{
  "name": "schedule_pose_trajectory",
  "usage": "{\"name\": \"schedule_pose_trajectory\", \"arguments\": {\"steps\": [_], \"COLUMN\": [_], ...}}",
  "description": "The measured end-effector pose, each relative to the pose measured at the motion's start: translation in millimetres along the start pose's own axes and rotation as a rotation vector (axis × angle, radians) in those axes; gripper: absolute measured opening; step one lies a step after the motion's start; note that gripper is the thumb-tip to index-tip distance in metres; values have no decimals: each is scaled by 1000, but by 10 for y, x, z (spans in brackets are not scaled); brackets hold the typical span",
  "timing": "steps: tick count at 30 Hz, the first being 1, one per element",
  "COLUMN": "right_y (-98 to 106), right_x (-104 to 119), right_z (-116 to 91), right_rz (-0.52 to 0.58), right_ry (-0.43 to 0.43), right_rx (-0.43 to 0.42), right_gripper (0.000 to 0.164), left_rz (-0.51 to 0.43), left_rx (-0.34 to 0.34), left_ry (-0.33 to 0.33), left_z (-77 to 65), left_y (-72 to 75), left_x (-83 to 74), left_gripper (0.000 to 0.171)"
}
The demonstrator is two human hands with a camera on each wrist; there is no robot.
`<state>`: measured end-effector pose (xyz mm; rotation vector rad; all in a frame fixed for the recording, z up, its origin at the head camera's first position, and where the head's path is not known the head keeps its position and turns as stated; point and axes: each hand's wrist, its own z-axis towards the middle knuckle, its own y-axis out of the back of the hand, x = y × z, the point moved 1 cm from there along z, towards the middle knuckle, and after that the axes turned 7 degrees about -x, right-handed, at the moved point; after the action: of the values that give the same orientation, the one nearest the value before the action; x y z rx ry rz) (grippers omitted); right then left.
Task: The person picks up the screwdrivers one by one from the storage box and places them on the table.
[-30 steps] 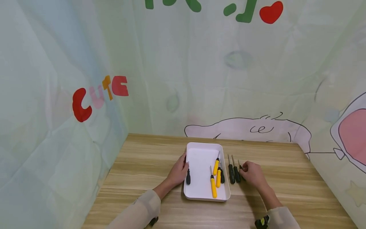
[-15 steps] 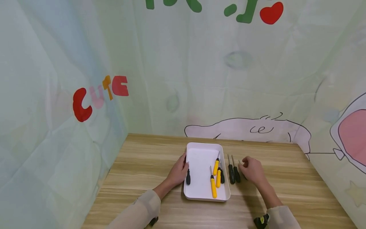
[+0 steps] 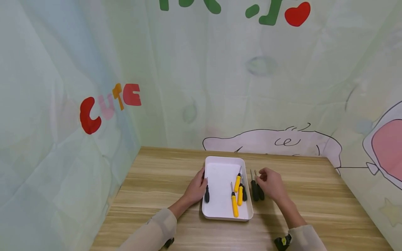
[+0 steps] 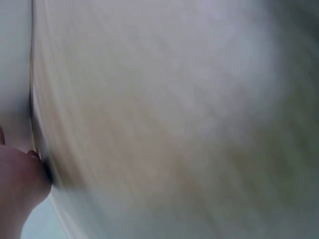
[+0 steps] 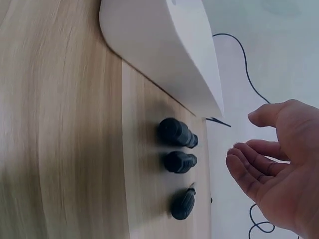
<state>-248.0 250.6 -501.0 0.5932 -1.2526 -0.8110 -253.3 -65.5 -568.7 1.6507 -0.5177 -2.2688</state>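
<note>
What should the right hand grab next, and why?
Maybe it should pinch a black-handled screwdriver beside the white tray: the right hand hovers near these, holding nothing, while the left hand grips the tray, where yellow-handled screwdrivers already lie.

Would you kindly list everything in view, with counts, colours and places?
Table: one, wood-toned, lower part of head view
Tray: one, white, on table
Tray screwdrivers: five, three yellow, two black, inside
Loose screwdrivers: three, black, right of tray
Backdrop: count unclear, pale green, around table
Prints: several, multicoloured, on backdrop
Wrist devices: two, black, at cuffs
Sleeves: two, beige, lower edge
Left hand: one, bare, gripping tray's left side
Right hand: one, bare, near loose screwdrivers
</note>
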Motion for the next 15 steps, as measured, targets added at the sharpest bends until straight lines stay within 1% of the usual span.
{"name": "schedule_pose_trajectory", "arguments": {"steps": [7,15], "right_y": [-44,-139], "right_x": [120,286], "right_z": [10,32], "right_rz": [73,109], "right_ry": [-10,-5], "right_rx": [23,87], "right_gripper": [34,39], "left_rz": [4,3], "left_rx": [0,17], "left_ry": [18,49], "left_z": [-4,11], "left_y": [-8,-6], "left_x": [-3,4], "left_gripper": [56,56]}}
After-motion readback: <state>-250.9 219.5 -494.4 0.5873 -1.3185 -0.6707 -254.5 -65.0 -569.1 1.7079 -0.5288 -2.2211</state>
